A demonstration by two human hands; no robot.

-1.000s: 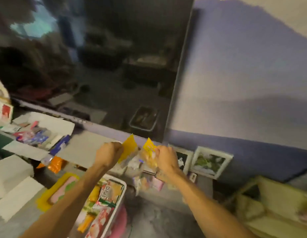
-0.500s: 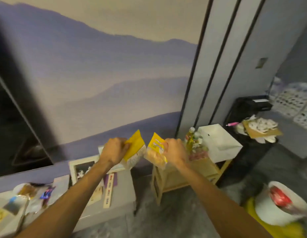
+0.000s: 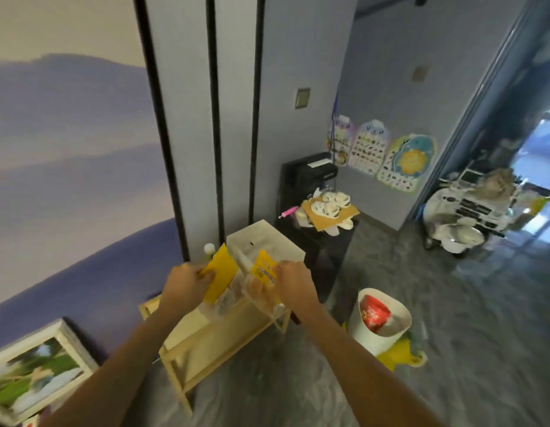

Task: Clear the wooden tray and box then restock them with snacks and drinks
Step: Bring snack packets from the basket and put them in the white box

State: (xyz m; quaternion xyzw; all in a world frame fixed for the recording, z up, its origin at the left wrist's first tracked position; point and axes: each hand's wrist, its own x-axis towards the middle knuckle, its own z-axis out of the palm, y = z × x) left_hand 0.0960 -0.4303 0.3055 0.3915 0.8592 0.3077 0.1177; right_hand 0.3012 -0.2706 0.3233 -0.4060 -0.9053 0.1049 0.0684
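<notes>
My left hand (image 3: 183,285) grips a yellow-topped clear snack packet (image 3: 220,277). My right hand (image 3: 293,283) grips a second yellow-topped snack packet (image 3: 264,272) with printed lettering. Both packets hang above the top of a light wooden tray stand (image 3: 206,337) that stands against the wall. A pale box (image 3: 266,241) sits at the stand's far end, and a bottle cap (image 3: 209,248) shows behind the left packet. What lies inside the tray under my hands is hidden.
A white bin (image 3: 380,323) with a red packet stands on the floor to the right of the stand, on something yellow. A black cabinet (image 3: 313,235) with cardboard and white items is behind. A framed picture (image 3: 36,368) leans at lower left. Grey floor stretches right.
My view has swung right, from the dark screen and snack-strewn counter to the wooden stand. Both hands kept their packets and now hover over the stand.
</notes>
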